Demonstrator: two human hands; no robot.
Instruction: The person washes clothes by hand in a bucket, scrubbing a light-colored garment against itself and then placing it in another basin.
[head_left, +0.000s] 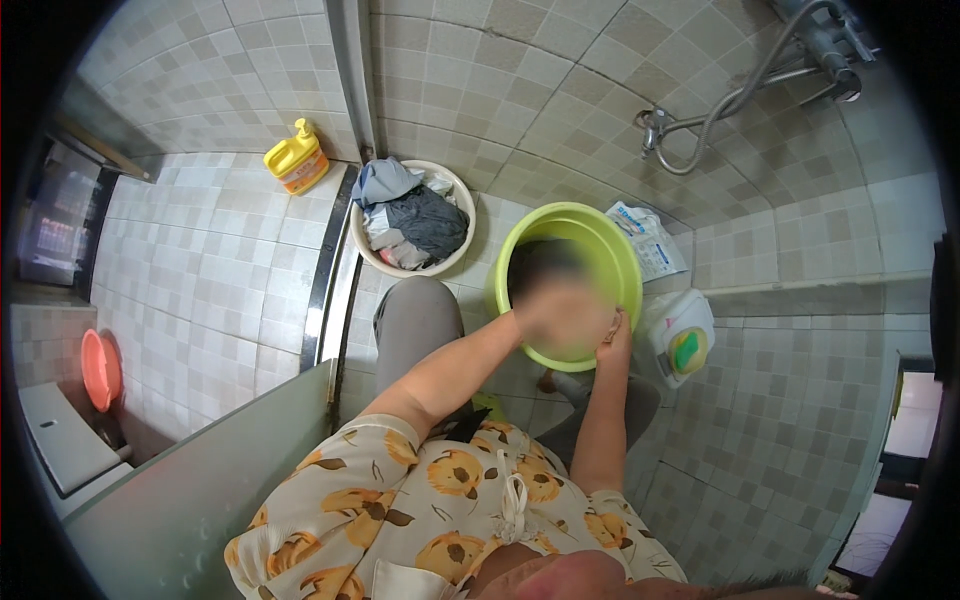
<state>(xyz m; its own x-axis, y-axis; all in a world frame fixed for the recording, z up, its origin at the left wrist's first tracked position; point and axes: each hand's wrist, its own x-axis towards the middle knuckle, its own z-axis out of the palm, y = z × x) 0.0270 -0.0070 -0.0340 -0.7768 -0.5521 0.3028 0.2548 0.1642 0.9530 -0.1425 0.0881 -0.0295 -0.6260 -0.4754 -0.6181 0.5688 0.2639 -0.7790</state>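
A lime-green plastic tub (619, 247) stands before me with dark contents at its left inside. My left hand (541, 311) reaches over its near side, but a blurred patch covers most of the hand and whatever it touches. At the tub's near right rim is my right hand (615, 334), its fingers bent and partly lost in the same blur. Whether it grips the rim or something else cannot be told. To the left of the tub, a pale round basin (470, 225) holds a heap of grey, white and blue clothes (427, 221).
A white-and-blue packet (649, 241) lies against the tub's right. Nearby stands a white container (686, 337) with a green-and-yellow label. A yellow pump jug (297, 161) is beyond the raised door sill (326, 292). A glass panel (202, 495) flanks me; a shower hose (705, 142) hangs on the wall.
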